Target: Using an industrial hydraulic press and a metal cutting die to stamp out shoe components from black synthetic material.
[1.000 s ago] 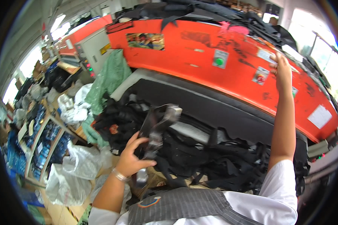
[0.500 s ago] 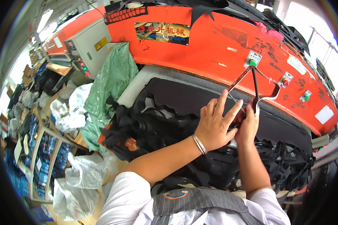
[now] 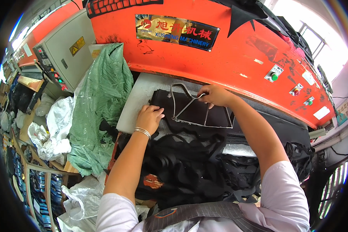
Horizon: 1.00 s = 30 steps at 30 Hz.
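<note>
My right hand (image 3: pixel 216 96) grips the top edge of a metal cutting die (image 3: pixel 203 124), an angular open frame with cross struts. The die rests on, or just over, the left part of a black sheet material (image 3: pixel 161 99); the frames do not show whether it touches all round. My left hand (image 3: pixel 147 119) lies at the left edge of that sheet, fingers stretched out and holding nothing. Under the sheet is a pale board (image 3: pixel 137 92), bare along its left side. Black cut scraps (image 3: pixel 174 154) with wavy edges hang toward me in front of the sheet.
A red-orange press beam (image 3: pixel 236 58) runs behind the board, with a green button (image 3: pixel 274 77) and a red button (image 3: pixel 296 92) at its right. At left are a green woven sack (image 3: pixel 100 108), white plastic bags (image 3: pixel 60 120) and a grey control cabinet (image 3: pixel 65 46).
The cutting die has come down from in front of the press buttons to the left end of the black sheet. My left hand has left the die and moved left to the sheet's edge.
</note>
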Available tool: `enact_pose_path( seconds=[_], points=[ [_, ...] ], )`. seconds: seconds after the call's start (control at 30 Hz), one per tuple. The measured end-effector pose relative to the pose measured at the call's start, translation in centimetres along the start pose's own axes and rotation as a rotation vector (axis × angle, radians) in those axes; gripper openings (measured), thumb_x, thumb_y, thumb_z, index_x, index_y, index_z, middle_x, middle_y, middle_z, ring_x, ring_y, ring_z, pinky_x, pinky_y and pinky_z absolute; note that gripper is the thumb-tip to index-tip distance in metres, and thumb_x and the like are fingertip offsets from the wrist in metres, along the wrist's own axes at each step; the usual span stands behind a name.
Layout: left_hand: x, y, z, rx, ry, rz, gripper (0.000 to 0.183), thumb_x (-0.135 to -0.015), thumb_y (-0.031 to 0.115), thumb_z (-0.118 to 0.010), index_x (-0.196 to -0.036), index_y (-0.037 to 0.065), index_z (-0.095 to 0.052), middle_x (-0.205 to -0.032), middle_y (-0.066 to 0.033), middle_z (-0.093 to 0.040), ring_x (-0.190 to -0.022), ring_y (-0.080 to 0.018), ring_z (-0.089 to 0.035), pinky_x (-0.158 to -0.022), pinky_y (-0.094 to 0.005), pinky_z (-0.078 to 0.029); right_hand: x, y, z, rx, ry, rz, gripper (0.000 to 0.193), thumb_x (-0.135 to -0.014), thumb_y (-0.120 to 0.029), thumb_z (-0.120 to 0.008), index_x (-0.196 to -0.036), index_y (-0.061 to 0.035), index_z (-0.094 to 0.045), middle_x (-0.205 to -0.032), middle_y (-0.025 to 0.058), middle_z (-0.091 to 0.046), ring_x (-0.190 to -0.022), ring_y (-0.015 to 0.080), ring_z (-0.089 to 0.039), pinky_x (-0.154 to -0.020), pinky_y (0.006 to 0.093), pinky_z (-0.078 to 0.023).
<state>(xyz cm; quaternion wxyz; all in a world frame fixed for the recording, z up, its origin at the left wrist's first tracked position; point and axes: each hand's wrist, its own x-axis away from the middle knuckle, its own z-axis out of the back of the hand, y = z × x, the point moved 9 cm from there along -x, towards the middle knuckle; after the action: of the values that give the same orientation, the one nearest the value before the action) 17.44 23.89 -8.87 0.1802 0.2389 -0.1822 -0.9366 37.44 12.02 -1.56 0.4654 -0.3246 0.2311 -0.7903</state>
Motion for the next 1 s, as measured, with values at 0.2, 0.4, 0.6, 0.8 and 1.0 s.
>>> enact_pose_path(
  seconds=[0.2,0.4,0.6,0.8,1.0],
  points=[
    [0.2,-0.1,0.3,0.034,0.137,0.034,0.023,-0.081,0.022,-0.07,-0.102,0.013,-0.074,-0.104,-0.0015,-0.066,-0.105,-0.0258,-0.052,-0.093,-0.0379,-0.043,-3.6,2.5,-3.0,-0.035,-0.083,-0.137,0.029,-0.083,-0.017,-0.07,-0.108,-0.0021,-0.066,-0.095,0.0118,-0.063,-0.077,0.0192,-0.064,-0.058,0.0326,-0.059],
    [0.6,-0.6,0.8,0.057,0.177,0.024,0.022,-0.081,0.023,-0.07,-0.101,0.016,-0.074,-0.103,0.0005,-0.065,-0.104,-0.0244,-0.052,-0.089,-0.0379,-0.043,-5.2,3.0,-3.4,-0.056,-0.032,-0.201,0.026,-0.081,-0.016,-0.073,-0.104,-0.0035,-0.068,-0.096,0.0105,-0.063,-0.078,0.0199,-0.064,-0.055,0.0336,-0.058],
    [0.5,-0.1,0.9,0.099,0.167,0.039,0.023,-0.079,0.02,-0.072,-0.1,0.013,-0.074,-0.102,-0.0033,-0.066,-0.101,-0.0271,-0.052,-0.09,-0.0375,-0.044,-5.7,2.3,-3.8,0.52,0.071,-0.096,0.029,-0.081,-0.025,-0.073,-0.106,-0.0132,-0.07,-0.106,0.0114,-0.067,-0.1,0.0301,-0.063,-0.08,0.0467,-0.05],
    [0.7,-0.1,0.8,0.068,0.187,0.006,0.023,-0.079,0.022,-0.07,-0.1,0.015,-0.074,-0.105,-0.0016,-0.065,-0.106,-0.0279,-0.051,-0.093,-0.0399,-0.042,-0.4,3.3,-1.2,0.149,0.33,-0.062,0.046,-0.085,-0.035,-0.068,-0.125,-0.0135,-0.059,-0.119,0.0131,-0.061,-0.115,0.0319,-0.055,-0.1,0.0429,-0.04],
    [0.4,1.5,1.6,0.015,0.101,-0.077,0.034,-0.078,0.027,-0.071,-0.104,0.006,-0.071,-0.122,-0.0041,-0.059,-0.12,-0.0301,-0.044,-0.102,-0.0435,-0.035,10.7,9.3,0.5,0.035,0.488,0.142,0.067,-0.079,-0.043,-0.074,-0.133,-0.0112,-0.051,-0.146,0.026,-0.036,-0.136,0.0394,-0.034,-0.11,0.0446,-0.031]
  ],
)
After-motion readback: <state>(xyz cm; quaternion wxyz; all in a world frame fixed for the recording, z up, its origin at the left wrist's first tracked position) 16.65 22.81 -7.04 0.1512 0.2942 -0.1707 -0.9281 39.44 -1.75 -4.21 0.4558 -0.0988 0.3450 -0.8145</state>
